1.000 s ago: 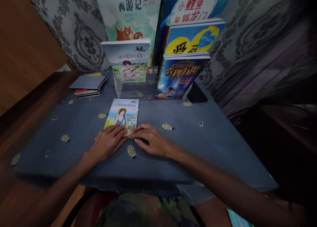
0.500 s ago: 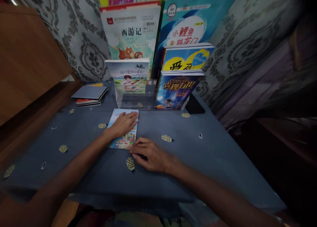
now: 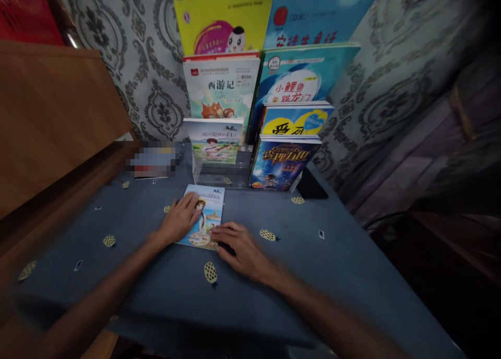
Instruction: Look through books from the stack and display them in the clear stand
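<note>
A thin paperback book [image 3: 202, 220] lies flat on the cloth-covered table, its light-blue cover showing a long-haired figure. My left hand [image 3: 180, 219] rests over its left side, fingers stretched out and pressing flat on the cover. At the lower right corner, my right hand [image 3: 241, 248] has its fingertips on the cover's edge and its thumb close below, gripping the corner lightly. Just behind the book stands a clear display rack [image 3: 219, 176] with several books upright in it. A book with a guitar player on its cover [image 3: 215, 144] is at the rack's front left.
A blurred-out stack of books [image 3: 153, 160] lies at the table's back left. Beside the rack's right side is a black flat object [image 3: 312, 186]. The blue tablecloth [image 3: 148, 291] has a pineapple print. A wooden panel [image 3: 50, 119] stands on the left, a curtain [image 3: 426, 129] on the right.
My left hand has slid left and down across the cover, uncovering the figure and title. My right hand remains at the lower right corner. The view has tilted up, showing more of the rack.
</note>
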Motion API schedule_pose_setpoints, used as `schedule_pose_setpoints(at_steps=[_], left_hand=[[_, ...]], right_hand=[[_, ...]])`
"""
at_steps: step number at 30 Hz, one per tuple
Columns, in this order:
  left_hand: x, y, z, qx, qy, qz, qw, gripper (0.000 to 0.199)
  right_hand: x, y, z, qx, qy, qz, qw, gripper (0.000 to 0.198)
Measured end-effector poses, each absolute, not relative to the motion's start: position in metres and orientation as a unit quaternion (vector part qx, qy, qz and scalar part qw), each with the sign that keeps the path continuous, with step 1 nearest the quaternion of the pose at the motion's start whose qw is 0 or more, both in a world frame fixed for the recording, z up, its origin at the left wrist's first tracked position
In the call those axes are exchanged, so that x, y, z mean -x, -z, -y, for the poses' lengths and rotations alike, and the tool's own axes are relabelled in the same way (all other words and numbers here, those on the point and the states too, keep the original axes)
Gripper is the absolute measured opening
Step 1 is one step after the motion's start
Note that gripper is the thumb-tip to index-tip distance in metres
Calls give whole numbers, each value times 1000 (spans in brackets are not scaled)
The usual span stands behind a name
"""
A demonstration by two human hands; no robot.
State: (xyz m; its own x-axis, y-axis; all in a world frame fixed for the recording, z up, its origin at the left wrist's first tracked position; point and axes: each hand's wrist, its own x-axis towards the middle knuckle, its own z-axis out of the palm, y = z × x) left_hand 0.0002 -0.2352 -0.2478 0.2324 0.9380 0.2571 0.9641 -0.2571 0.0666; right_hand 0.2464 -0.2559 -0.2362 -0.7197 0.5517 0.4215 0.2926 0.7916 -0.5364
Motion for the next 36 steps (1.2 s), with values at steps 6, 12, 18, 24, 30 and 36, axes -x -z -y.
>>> schedule_pose_setpoints(at_steps=[6,12,18,24,30,36], left_hand=[[16,261,236,719,216,660,31,48],[21,242,222,451,531,618,-364,40],[3,244,229,334,571,586,-468,26],[-27,227,242,290,653,461,-526,42],[-35,199,237,312,685,372,-544,56],[-30,204,223,368,726,377,-443,52]], right_hand=[[-227,232,239,360,-158,902,179,52],[-211,236,234,403,-155,890,146,71],[-212,245,238,413,-193,874,168,71],[-214,259,232,459,-316,769,313,76],[-221,237,214,294,-535,616,498,54],[-233,210,214,265,-437,637,577,30]])
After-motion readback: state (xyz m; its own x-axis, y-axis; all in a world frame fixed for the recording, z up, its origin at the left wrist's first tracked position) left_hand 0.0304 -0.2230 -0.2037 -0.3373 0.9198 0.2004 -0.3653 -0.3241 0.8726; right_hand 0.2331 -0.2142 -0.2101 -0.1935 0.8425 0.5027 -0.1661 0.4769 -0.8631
